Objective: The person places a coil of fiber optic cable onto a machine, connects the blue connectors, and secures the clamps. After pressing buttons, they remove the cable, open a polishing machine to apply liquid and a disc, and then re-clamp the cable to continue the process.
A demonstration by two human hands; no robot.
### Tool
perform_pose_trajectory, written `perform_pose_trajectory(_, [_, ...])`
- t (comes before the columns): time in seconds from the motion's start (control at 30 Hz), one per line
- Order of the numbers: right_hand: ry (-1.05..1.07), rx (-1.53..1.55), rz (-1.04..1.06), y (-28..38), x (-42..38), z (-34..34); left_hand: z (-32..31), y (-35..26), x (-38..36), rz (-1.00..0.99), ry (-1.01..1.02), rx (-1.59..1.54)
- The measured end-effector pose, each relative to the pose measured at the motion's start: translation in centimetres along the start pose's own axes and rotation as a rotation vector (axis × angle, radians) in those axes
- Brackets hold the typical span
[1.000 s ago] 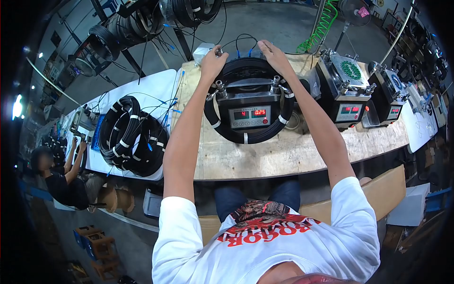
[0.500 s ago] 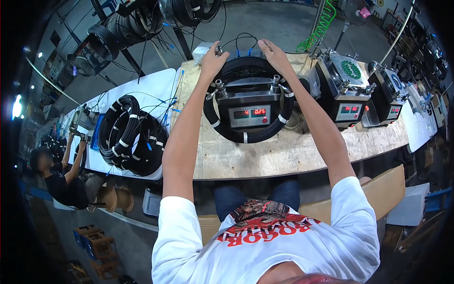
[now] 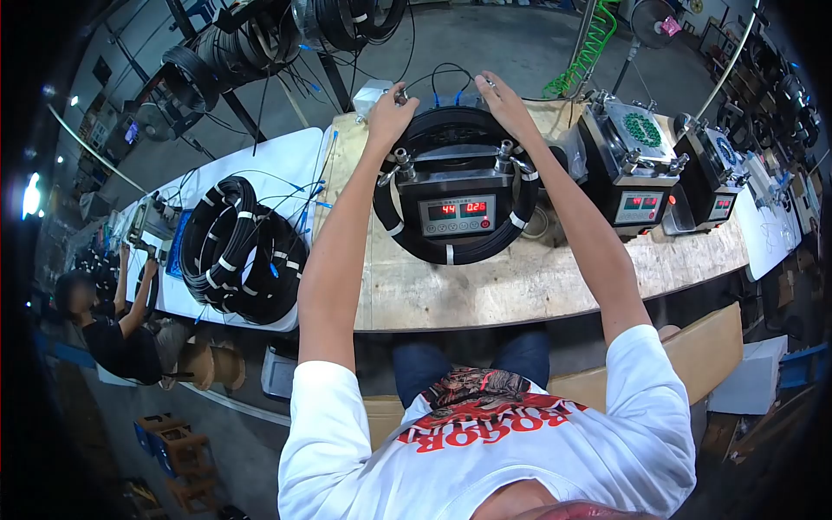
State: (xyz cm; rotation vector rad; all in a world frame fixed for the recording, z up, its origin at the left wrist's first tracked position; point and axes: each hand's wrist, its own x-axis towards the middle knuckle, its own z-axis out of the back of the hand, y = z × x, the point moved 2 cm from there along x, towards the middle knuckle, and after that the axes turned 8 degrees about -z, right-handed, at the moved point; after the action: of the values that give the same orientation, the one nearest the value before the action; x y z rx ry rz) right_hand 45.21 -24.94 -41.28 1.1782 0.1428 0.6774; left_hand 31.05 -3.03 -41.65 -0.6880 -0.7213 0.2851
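A machine with a red digital display (image 3: 457, 214) stands on the wooden bench in front of me. A black cable coil (image 3: 450, 252) with white ties hangs around it, passing across its front below the panel. At the machine's back left corner, my left hand (image 3: 390, 118) is closed on a metal clamp knob (image 3: 400, 96). My right hand (image 3: 504, 106) has its fingers closed around the matching knob (image 3: 491, 84) at the back right, partly hidden by the fingers. Two blue-ended connectors (image 3: 458, 98) on thin black cables sit between my hands.
More cable coils (image 3: 232, 247) lie on the white table (image 3: 295, 147) to the left. Two similar machines (image 3: 640, 204) stand to the right with green and blue parts on top. A co-worker (image 3: 108, 334) works at far left. A green coiled hose (image 3: 582, 52) hangs behind.
The left number on the machine's display has gone from 4 to 44, and the right one from 0.25 to 0.26. Both hands stay at the back knobs with only slight finger movement.
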Motion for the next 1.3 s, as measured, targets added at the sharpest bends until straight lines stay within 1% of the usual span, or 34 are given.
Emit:
perform_pose_trajectory(0.1, [-0.016, 0.049, 0.033, -0.1, 0.0, -0.1, 0.1, 0.3, 0.1, -0.021, 0.023, -0.025])
perform_pose_trajectory(0.2, [-0.02, 0.016, 0.0, -0.1, -0.1, -0.1, 0.0, 0.4, 0.1, -0.021, 0.017, -0.039])
perform_pose_trajectory(0.27, [-0.046, 0.003, 0.017, -0.1, 0.0, -0.2, -0.1, 0.6, 0.1, -0.007, 0.018, -0.053])
perform_pose_trajectory(0.4, [-0.046, -0.019, 0.003, 0.0, -0.1, -0.1, -0.2, 0.8, 0.3, -0.01, 0.006, -0.011])
perform_pose_trajectory(0.5, [-0.057, -0.023, 0.039, 0.0, 0.0, -0.1, 0.0, 0.3, 0.0, -0.011, 0.001, -0.001])
perform_pose_trajectory(0.67, [-0.038, -0.023, -0.011, 0.6, -0.5, 0.2, 0.1, 0.1, -0.1, 0.005, 0.033, 0.036])
perform_pose_trajectory(0.8, [-0.03, -0.008, -0.024, 0.3, -0.2, 0.2, -0.2, 0.9, 0.3, -0.033, 0.038, 0.021])
perform_pose_trajectory(0.87, [-0.075, -0.002, 0.001, -0.1, -0.1, 0.0, -0.1, 0.8, 0.2, -0.043, 0.05, 0.007])
perform_pose_trajectory(0.97, [-0.084, 0.008, 0.015, -1.1, 0.6, -0.4, -0.3, 1.3, 0.3, -0.034, 0.039, -0.012])
perform_pose_trajectory(1.07, [-0.055, 0.013, 0.015, -1.2, 0.9, -0.3, 0.1, 0.3, 0.0, 0.015, 0.046, 0.008])
perform_pose_trajectory(1.2, [-0.052, 0.024, 0.004, -0.5, 0.3, -0.1, 0.1, 0.1, -0.1, -0.009, 0.003, 0.008])
perform_pose_trajectory(1.3, [-0.084, 0.015, 0.044, 0.0, -0.1, 0.0, -0.1, 0.5, 0.1, -0.021, 0.0, 0.003])
